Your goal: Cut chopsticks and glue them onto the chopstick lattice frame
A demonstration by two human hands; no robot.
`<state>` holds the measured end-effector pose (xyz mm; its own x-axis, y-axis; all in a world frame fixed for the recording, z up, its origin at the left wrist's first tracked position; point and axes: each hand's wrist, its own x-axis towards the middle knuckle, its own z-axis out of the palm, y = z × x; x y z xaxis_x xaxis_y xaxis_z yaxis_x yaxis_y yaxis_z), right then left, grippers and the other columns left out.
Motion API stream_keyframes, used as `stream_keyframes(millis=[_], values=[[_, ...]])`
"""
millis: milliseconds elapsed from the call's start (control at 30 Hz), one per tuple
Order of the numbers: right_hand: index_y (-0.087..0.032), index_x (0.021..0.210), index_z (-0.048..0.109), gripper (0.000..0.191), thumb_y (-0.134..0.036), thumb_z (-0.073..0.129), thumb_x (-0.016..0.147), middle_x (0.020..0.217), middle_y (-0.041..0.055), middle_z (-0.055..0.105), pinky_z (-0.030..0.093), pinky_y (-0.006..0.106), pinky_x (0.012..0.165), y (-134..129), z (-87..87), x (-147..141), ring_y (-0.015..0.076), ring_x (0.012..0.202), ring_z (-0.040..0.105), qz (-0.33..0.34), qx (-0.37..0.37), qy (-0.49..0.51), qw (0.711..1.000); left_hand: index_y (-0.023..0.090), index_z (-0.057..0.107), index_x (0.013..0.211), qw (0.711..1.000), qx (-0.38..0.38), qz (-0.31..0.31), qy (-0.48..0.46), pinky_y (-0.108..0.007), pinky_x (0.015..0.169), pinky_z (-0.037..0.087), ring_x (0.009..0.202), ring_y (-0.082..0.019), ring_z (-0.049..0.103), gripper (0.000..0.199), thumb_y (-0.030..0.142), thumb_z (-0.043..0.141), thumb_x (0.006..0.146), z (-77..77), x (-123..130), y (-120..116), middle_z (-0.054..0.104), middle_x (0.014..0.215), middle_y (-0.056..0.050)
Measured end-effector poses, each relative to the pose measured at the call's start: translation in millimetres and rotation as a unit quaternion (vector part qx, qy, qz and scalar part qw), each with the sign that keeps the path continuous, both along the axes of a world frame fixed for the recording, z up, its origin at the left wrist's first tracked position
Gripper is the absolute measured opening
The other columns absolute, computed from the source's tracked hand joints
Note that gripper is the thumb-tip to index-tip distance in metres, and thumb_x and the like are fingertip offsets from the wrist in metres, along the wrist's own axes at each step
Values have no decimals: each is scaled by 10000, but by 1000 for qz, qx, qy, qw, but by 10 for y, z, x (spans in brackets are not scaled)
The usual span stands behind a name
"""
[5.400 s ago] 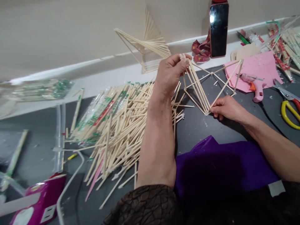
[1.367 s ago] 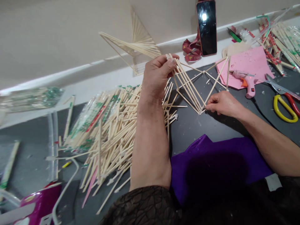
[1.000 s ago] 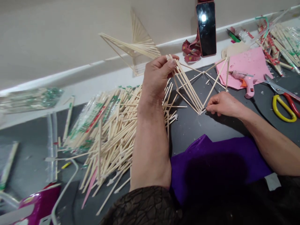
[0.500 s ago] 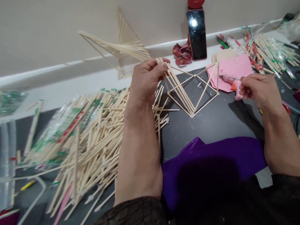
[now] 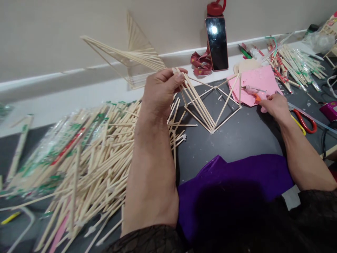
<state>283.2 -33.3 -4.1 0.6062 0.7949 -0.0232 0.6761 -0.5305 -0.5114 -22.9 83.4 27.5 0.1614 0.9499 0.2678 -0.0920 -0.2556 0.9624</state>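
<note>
My left hand [image 5: 164,84] pinches the upper ends of several wooden chopsticks [image 5: 201,103], which slope down to a lower corner of an angular chopstick frame [image 5: 226,118]. The frame stands on the dark table, its other sticks joined at whitish glued corners. On the right, my right hand [image 5: 276,105] is closed around the handle of a pink glue gun [image 5: 252,90] with an orange trigger. Its metal nozzle points left over pink sheets [image 5: 263,78]. My fingers partly hide the handle.
Loose chopsticks [image 5: 105,168] pile up left of my forearm, beside wrapped ones [image 5: 55,144]. A finished-looking twisted stick structure [image 5: 131,54] leans by the wall. A phone [image 5: 217,44] stands against a red-capped bottle [image 5: 215,8]. Red-handled scissors [image 5: 305,121] lie right; purple cloth [image 5: 237,172] lies in front.
My right hand has moved down and left onto the glue gun's handle, from just right of it. My left hand keeps its pinch on the chopsticks. The view has shifted slightly.
</note>
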Motion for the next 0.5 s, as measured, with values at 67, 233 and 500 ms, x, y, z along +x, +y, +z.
stream_keyframes(millis=[67, 233, 500], values=[[-211, 588, 562, 121, -273, 607, 682, 546, 41, 615, 481, 312, 582, -17, -20, 36, 210, 632, 634, -18, 47, 71, 996, 239, 763, 749, 1000, -3, -2, -3, -234, 591, 486, 564, -87, 543, 101, 171, 706, 703, 0, 2, 5, 654, 631, 30], [-207, 642, 564, 153, -329, 648, 677, 560, 0, 568, 307, 240, 380, -92, -55, 63, 120, 449, 488, -25, 183, 217, 959, 211, 762, 767, 1000, -10, -7, -12, -226, 598, 479, 565, -79, 549, 110, 153, 700, 697, 3, -3, 3, 649, 629, 29], [-197, 860, 572, 212, -357, 627, 732, 723, 12, 602, 374, 255, 440, -75, -113, 38, 123, 532, 516, -29, 228, 197, 953, 290, 757, 739, 1000, 9, -1, 8, -337, 675, 505, 592, -134, 533, 95, 297, 752, 644, -30, -6, 24, 659, 650, 23]])
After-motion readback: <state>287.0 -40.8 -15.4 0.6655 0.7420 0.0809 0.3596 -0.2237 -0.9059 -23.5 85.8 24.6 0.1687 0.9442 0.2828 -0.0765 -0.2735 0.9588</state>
